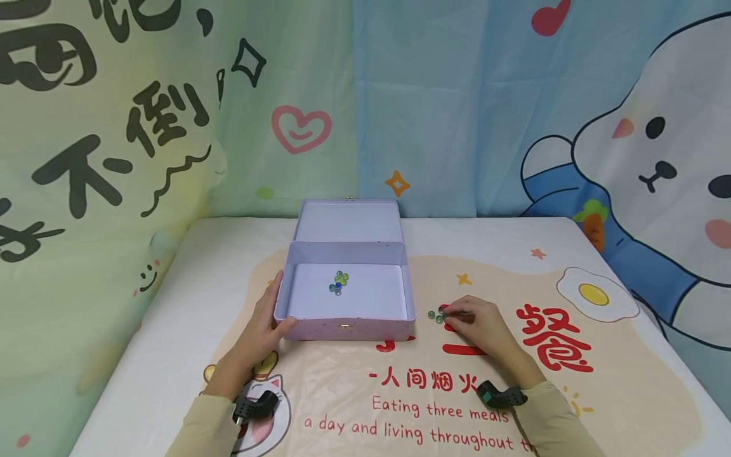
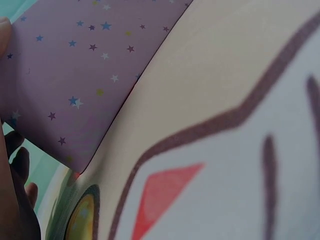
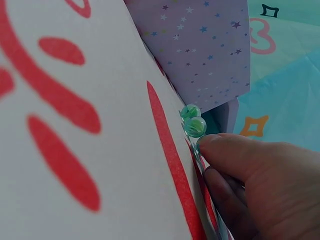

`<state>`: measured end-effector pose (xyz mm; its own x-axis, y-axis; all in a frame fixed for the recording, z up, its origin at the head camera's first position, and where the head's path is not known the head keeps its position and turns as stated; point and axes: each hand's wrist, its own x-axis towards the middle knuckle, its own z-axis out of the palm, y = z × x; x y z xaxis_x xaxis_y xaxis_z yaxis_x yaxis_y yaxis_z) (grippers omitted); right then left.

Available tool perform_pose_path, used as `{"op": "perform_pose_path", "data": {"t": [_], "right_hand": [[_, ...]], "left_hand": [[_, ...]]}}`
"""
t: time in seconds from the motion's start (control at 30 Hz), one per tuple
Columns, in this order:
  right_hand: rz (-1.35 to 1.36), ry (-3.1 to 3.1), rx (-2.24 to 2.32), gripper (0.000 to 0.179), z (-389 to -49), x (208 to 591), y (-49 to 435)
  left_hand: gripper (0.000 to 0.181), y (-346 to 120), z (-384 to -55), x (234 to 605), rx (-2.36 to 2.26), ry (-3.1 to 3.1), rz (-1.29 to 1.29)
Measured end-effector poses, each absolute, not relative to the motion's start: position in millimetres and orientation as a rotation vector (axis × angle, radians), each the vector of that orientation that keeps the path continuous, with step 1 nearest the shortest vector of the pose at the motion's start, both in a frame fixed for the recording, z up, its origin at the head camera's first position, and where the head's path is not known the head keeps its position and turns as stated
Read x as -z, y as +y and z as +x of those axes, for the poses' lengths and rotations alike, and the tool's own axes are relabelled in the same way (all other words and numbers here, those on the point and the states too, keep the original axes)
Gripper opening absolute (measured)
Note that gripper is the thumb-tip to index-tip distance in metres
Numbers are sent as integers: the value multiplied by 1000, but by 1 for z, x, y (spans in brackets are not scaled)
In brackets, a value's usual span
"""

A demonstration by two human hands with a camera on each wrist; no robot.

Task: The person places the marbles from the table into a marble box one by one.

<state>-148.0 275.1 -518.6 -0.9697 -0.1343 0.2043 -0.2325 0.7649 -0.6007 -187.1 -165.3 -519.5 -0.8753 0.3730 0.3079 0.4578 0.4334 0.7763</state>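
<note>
Marbles: small, round, see-through and greenish, grouped on the printed cloth to the right of the box, at the fingertips of my right hand.
Marble handling: I judge them light, hard and slick, like glass; likely to roll away under a one-sided push, and perhaps to chip on a hard drop.
Marble hold: best one at a time, thumb and fingertip on opposite sides of the widest part, squeezing gently.
Right-hand grip: narrow, thumb and fingers bunched close beside the marbles; a glassy edge shows by my thumb in the right wrist view, but I cannot tell whether one is pinched.
Left-hand grip: my left hand holds the box at its near left corner, thumb at the front, fingers along the left side.
Box: lilac, star-patterned, stiff-looking; its lid is raised at the far side, and a small clasp sits on the near wall.
Box floor: a cluster of green, yellow-green and blue marbles lies near the middle.
Obstacle: the box's right wall stands between the two groups.
Backdrop: a curtain hangs beyond, with a cartoon rabbit at right.
</note>
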Motion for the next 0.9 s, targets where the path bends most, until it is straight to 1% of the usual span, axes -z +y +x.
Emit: {"op": "perform_pose_path", "data": {"t": [0.23,0.7,0.9], "right_hand": [[264,-2809,-1023,17,-148,519,276],[121,-2816,-1178,23,-149,520,278],[110,-2782,-1251,24,-148,521,279]], "left_hand": [[90,-166,-188,520,1437,-2562,-762],[90,-167,-189,521,1448,-2541,-773],[90,-167,-189,522,1437,-2533,-780]]}}
